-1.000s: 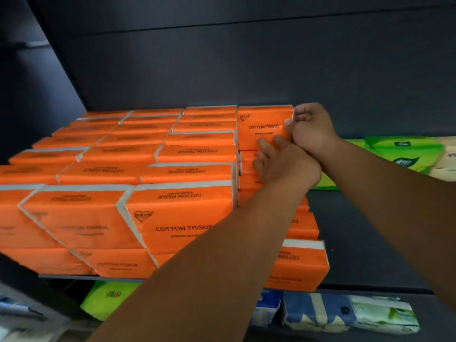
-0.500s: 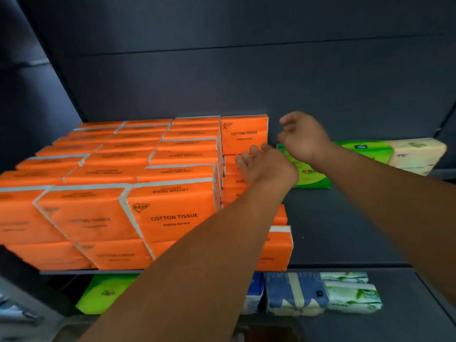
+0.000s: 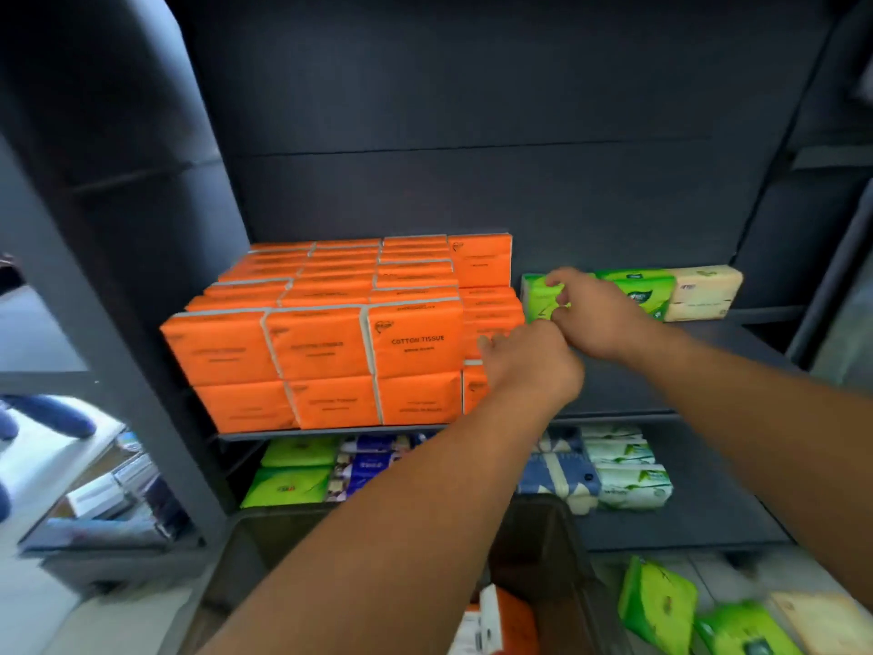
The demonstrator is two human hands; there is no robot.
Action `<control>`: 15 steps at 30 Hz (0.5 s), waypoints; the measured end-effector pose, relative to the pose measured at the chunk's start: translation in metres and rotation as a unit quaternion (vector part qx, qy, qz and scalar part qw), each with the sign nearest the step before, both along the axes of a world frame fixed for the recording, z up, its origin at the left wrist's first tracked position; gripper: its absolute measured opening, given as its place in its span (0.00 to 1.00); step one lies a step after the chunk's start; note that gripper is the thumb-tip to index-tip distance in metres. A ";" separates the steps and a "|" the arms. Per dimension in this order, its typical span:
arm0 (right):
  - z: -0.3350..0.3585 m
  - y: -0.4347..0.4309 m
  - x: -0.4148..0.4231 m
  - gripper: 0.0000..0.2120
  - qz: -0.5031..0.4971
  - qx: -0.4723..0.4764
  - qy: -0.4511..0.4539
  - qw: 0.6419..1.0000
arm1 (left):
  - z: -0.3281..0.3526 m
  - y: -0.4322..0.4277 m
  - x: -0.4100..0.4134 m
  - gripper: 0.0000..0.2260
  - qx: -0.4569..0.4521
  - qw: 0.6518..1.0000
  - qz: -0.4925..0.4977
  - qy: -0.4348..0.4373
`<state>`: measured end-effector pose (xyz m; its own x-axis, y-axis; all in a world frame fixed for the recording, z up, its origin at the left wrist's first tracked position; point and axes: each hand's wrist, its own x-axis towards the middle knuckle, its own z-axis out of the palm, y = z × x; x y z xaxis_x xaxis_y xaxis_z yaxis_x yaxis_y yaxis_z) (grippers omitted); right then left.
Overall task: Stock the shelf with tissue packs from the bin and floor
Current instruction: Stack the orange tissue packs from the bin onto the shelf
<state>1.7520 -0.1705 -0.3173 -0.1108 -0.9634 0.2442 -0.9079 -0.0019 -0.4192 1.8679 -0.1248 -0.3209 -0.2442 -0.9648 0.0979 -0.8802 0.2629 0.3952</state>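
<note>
"Where was the green pack?"

"On the shelf, just right of the orange stack. The right hand had its fingers and thumb curled round the pack's near end (a firm pinch)."

"And the left hand?"

"Just below the right, fingers stretched loosely toward the orange stack, holding nothing. Whether they touched it, I couldn't tell."

"Down below?"

"Loose green packs lay on the floor beside the bin."
</note>
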 end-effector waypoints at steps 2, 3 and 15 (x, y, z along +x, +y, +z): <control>-0.002 0.025 0.014 0.21 0.004 -0.002 0.003 1.000 | 0.000 0.027 0.020 0.11 -0.020 1.000 -0.020 0.004; -0.004 0.036 0.021 0.20 0.005 -0.003 0.006 1.000 | -0.002 0.039 0.032 0.10 -0.032 0.999 -0.028 -0.003; -0.041 0.098 0.143 0.10 0.085 0.104 0.048 0.990 | -0.032 0.105 0.194 0.10 -0.061 0.992 0.018 -0.105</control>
<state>1.8954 -0.0724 -0.3579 0.0706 -0.9967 0.0404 -0.9378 -0.0801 -0.3378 2.0621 -0.0200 -0.3527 -0.2366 -0.9575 0.1648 -0.9494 0.2639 0.1702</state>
